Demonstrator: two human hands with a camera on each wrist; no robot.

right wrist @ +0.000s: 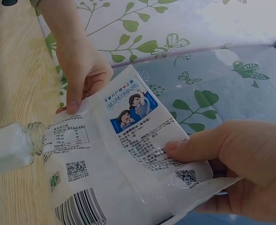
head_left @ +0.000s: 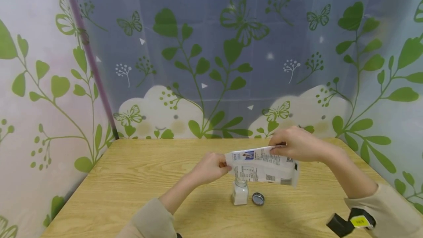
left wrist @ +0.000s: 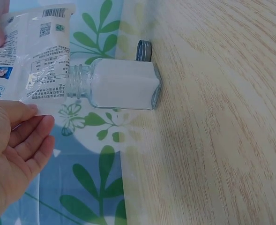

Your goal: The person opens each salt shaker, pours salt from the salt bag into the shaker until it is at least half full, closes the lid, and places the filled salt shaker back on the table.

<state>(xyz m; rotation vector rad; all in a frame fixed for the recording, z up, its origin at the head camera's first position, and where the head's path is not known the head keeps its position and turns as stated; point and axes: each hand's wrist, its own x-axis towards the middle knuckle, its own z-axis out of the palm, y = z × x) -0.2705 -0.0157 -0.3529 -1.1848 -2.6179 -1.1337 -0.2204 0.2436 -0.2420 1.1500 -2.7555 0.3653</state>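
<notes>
A white printed salt bag (head_left: 261, 166) is held tilted between both hands over the table. My left hand (head_left: 211, 167) pinches its left corner, thumb on the printed side. At its upper right edge, my right hand (head_left: 295, 144) grips the bag, with the thumb (right wrist: 189, 147) across the printed face. Just below the bag stands an uncovered square glass jar (head_left: 240, 193), upright and largely filled with white grains. The bag's lower edge overlaps the jar mouth in the left wrist view; whether they touch I cannot tell. Beside the jar lies a round metal lid (head_left: 258, 198).
The wooden table (head_left: 132, 179) spreads to both sides of the jar. A patterned curtain (head_left: 211, 47) with green leaves and butterflies hangs behind it and at the sides. A black device with a yellow label (head_left: 360, 221) sits on the right sleeve.
</notes>
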